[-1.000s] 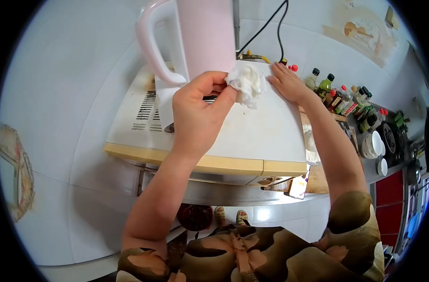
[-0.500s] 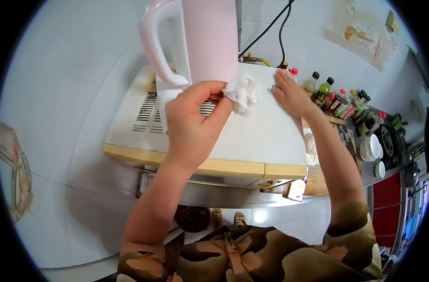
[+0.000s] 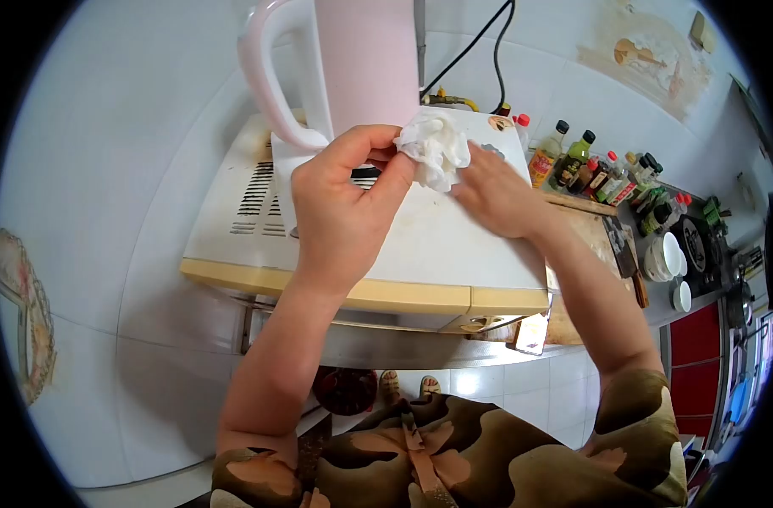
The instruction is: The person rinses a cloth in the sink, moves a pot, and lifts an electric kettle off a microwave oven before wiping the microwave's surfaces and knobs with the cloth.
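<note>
My left hand (image 3: 340, 207) is closed on a crumpled white tissue (image 3: 437, 148), pinched between thumb and fingers above a white appliance (image 3: 403, 245) with side vents and a cream front edge. Flat on the appliance's top, my right hand (image 3: 498, 195) has its fingers stretched out; the tissue hides some fingertips. Just behind my left hand stands a tall pale pink jug (image 3: 365, 68) with a white handle, on the back of the appliance.
Several sauce bottles (image 3: 577, 161) line the wall at the right. Beyond a wooden board (image 3: 573, 229) with a cleaver (image 3: 619, 250) lie white bowls (image 3: 662, 258) and a stove (image 3: 695, 245). A phone (image 3: 532, 334) sits by the appliance's front right. Black cables (image 3: 499, 68) hang behind.
My right hand has slid left and toward me across the appliance's top, from the back right corner to beside the tissue. My left hand still holds the tissue, nearly in place.
</note>
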A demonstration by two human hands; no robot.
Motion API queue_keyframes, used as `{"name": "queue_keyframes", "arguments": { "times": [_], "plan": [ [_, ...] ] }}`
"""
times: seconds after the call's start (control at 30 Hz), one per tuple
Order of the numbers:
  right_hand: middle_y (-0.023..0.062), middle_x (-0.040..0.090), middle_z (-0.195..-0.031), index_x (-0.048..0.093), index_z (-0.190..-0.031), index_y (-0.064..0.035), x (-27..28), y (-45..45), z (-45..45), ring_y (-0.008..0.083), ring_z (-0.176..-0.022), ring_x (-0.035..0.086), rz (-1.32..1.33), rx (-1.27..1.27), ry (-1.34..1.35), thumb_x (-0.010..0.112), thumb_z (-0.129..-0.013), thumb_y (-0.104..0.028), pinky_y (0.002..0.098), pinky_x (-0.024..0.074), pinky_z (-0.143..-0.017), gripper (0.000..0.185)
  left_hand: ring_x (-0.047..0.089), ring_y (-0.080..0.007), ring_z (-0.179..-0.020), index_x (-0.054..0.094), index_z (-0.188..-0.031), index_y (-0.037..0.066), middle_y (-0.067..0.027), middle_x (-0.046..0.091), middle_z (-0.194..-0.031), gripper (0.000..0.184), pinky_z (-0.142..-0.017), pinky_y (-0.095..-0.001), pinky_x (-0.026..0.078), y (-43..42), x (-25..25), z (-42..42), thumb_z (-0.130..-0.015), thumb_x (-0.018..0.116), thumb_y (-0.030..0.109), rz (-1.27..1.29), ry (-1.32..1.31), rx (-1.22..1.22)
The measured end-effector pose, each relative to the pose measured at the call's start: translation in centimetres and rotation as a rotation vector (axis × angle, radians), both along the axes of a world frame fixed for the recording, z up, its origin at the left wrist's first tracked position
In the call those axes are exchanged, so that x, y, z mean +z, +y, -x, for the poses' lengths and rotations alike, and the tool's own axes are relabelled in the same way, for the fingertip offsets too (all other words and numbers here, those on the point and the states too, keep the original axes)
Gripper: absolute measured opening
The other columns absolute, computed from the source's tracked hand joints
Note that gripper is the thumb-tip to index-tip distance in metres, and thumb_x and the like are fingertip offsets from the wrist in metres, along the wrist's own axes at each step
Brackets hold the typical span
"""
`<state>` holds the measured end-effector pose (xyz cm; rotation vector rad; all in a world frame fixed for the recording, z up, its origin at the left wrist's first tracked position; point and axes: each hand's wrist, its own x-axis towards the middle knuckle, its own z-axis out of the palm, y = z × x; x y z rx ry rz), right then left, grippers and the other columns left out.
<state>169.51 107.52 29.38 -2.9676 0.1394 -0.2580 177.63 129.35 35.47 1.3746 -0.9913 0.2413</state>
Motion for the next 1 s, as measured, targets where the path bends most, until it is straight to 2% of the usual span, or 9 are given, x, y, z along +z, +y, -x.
{"name": "queue_keyframes", "arguments": {
  "times": [0.13,0.2,0.4,0.57,0.73,0.83,0.9,0.97,1.0],
  "plan": [
    [0.0249,0.034,-0.153,0.037,-0.143,0.0045,1.9,0.5,-2.9,0.0359,-0.145,0.028,-0.121,0.042,0.118,0.041,-0.101,-0.044,0.0437,0.0211,-0.120,0.065,0.066,-0.0105,-0.076,0.068,-0.098,-0.004,-0.0055,0.072,-0.084,0.014,-0.072,-0.0245,0.053,-1.4,0.2,1.1,-0.085,0.069,-0.002,0.038,0.049,-0.100],
    [0.0253,0.034,-0.152,0.038,-0.142,0.0050,-0.5,-2.2,-2.6,0.0364,-0.145,0.028,-0.130,0.017,0.025,0.042,-0.100,-0.045,0.0438,0.0213,-0.119,0.065,0.066,-0.0106,-0.076,0.068,-0.098,-0.005,-0.0056,0.072,-0.084,0.013,-0.072,-0.0243,0.053,-1.4,0.6,1.2,-0.084,0.069,-0.003,0.035,-0.005,-0.059],
    [0.0262,0.034,-0.152,0.036,-0.142,0.0062,0.8,2.8,0.5,0.0369,-0.144,0.029,0.000,0.090,0.044,0.048,-0.096,-0.051,0.0437,0.0224,-0.119,0.074,0.066,-0.0111,-0.075,0.068,-0.097,-0.005,-0.0063,0.072,-0.084,0.014,-0.072,-0.0246,0.053,-1.1,0.4,0.8,-0.084,0.069,-0.004,0.056,-0.022,-0.037],
    [0.0259,0.032,-0.153,0.038,-0.141,0.0055,-1.0,-6.4,-3.3,0.0355,-0.145,0.027,0.001,-0.150,0.007,0.046,-0.098,-0.045,0.0428,0.0240,-0.118,0.067,0.066,-0.0110,-0.074,0.068,-0.096,-0.005,-0.0072,0.072,-0.085,0.014,-0.070,-0.0253,0.052,-1.1,0.8,1.3,-0.083,0.069,-0.003,0.029,-0.034,-0.082],
    [0.0254,0.027,-0.155,0.029,-0.150,0.0012,0.8,0.7,1.7,0.0340,-0.147,0.023,0.001,0.012,0.041,0.037,-0.103,-0.046,0.0421,0.0179,-0.121,0.067,0.065,-0.0107,-0.074,0.069,-0.096,-0.004,-0.0065,0.071,-0.084,0.013,-0.070,-0.0250,0.052,-0.4,0.0,0.4,-0.084,0.069,-0.002,0.033,0.048,-0.071],
    [0.0219,0.032,-0.154,0.037,-0.145,0.0018,0.6,0.2,-1.0,0.0351,-0.144,0.028,0.027,0.016,0.090,0.041,-0.101,-0.040,0.0434,0.0222,-0.119,0.062,0.064,-0.0099,-0.073,0.069,-0.096,-0.005,-0.0052,0.071,-0.083,0.012,-0.070,-0.0248,0.052,-1.5,-0.2,0.8,-0.085,0.068,-0.001,0.041,0.117,-0.127],
    [0.0232,0.036,-0.151,0.041,-0.142,0.0022,-2.2,-4.8,-3.8,0.0369,-0.142,0.031,-0.021,-0.007,-0.065,0.043,-0.099,-0.038,0.0448,0.0239,-0.118,0.059,0.064,-0.0095,-0.073,0.069,-0.096,-0.005,-0.0045,0.071,-0.082,0.012,-0.070,-0.0248,0.051,-2.1,-0.2,1.0,-0.085,0.067,-0.001,0.043,0.070,-0.138],
    [0.0205,0.039,-0.151,0.043,-0.142,0.0001,0.1,-4.3,-1.0,0.0348,-0.141,0.034,-0.147,-0.127,-0.054,0.044,-0.099,-0.039,0.0421,0.0250,-0.117,0.058,0.063,-0.0088,-0.072,0.069,-0.095,-0.005,-0.0036,0.070,-0.080,0.011,-0.069,-0.0249,0.051,-2.2,-0.5,0.8,-0.086,0.067,0.001,-0.016,0.105,-0.141],
    [0.0183,0.041,-0.150,0.043,-0.143,-0.0015,1.1,-3.9,0.5,0.0322,-0.140,0.037,-0.670,-0.131,-0.221,0.045,-0.100,-0.040,0.0406,0.0257,-0.116,0.058,0.063,-0.0088,-0.072,0.069,-0.095,-0.005,-0.0036,0.070,-0.080,0.011,-0.069,-0.0249,0.051,-2.1,-0.7,0.8,-0.086,0.067,0.001,-0.016,0.110,-0.142]
  ]
}}
